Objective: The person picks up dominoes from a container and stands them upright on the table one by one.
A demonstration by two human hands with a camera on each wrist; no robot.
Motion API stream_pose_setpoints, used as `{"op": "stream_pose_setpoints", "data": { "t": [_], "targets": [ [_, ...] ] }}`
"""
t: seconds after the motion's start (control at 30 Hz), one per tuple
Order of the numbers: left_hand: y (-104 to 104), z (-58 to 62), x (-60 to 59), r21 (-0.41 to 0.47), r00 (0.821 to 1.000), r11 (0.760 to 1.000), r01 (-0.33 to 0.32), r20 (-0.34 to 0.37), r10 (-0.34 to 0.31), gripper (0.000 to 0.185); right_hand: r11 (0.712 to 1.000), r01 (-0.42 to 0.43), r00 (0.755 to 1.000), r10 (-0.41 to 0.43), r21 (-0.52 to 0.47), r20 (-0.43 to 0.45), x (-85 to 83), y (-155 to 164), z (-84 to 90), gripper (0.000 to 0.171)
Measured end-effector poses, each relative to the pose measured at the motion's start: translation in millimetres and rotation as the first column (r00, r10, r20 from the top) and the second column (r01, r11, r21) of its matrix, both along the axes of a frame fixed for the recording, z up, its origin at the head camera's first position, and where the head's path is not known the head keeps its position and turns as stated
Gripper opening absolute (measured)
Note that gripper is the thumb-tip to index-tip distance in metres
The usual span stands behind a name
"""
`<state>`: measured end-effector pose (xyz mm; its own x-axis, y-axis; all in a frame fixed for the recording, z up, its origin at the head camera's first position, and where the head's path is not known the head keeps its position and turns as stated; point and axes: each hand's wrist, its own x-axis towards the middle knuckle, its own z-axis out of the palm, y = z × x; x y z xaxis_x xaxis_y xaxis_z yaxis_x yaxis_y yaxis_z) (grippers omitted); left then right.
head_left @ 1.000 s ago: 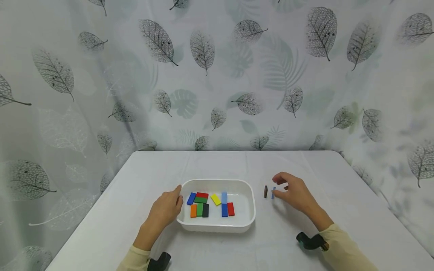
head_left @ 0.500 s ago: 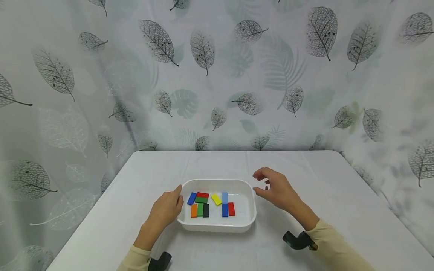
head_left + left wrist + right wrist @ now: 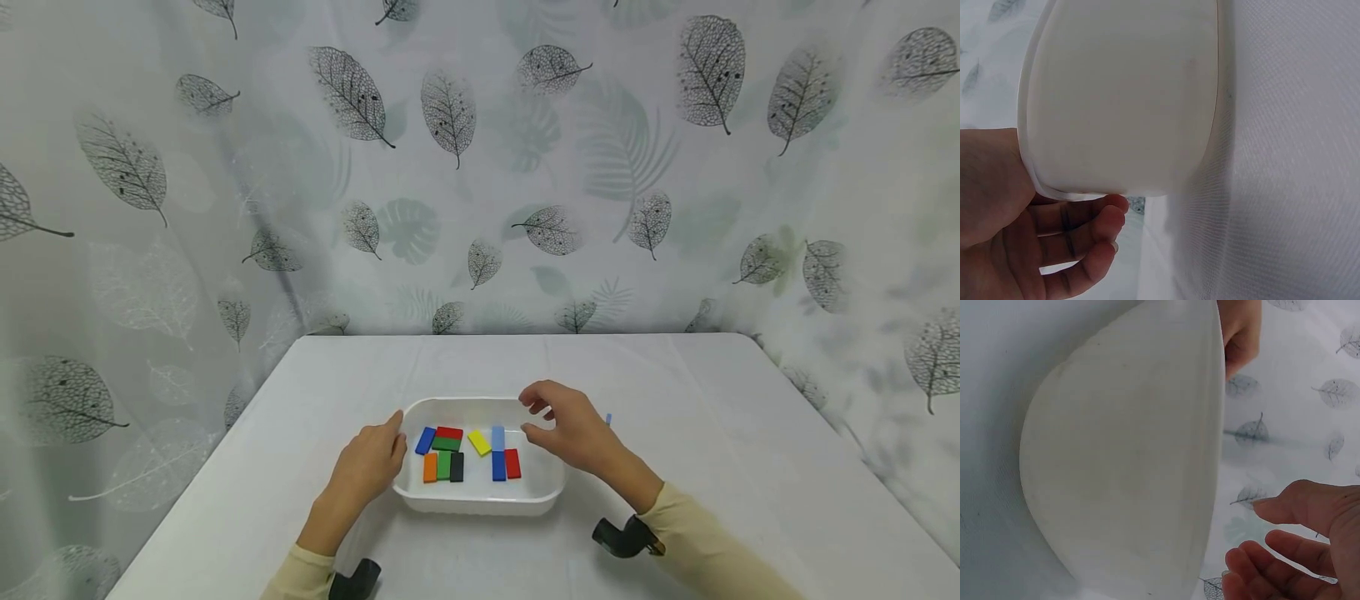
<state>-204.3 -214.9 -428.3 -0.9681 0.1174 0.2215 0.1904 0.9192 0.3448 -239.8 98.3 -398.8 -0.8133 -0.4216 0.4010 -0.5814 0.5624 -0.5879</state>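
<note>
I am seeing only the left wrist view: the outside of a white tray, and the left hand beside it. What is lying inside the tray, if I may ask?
Observer: The head view shows ten coloured blocks inside the tray.

Operator: Thank you. Is there also any block outside of it?

Observer: Yes, one small blue block is on the table to the right of the tray, partly hidden by the right hand.
</note>
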Motion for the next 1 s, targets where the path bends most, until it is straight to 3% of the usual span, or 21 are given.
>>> {"op": "stream_pose_setpoints", "data": {
  "t": [0.43, 0.77, 1.0],
  "targets": [
    [0.2, 0.7, 0.2, 0.010, 1.000, 1.000, -0.001, 0.004, 0.001, 0.043, 0.998, -0.059, 0.989, 0.055, 0.026, 0.134, 1.6, -24.6, -15.7, 0.036],
    [-0.2, 0.1, -0.7, 0.006, 1.000, 1.000, 0.004, -0.001, -0.004, 0.043, 0.991, -0.111, 0.985, 0.098, 0.082, 0.145, 0.4, -29.8, -27.9, 0.032],
    [0.5, 0.8, 0.4, 0.002, 1.000, 1.000, 0.002, -0.003, -0.002, 0.043, 0.978, -0.078, 0.988, 0.050, 0.194, 0.143, -0.7, -33.2, -30.1, 0.035]
  ]
}}
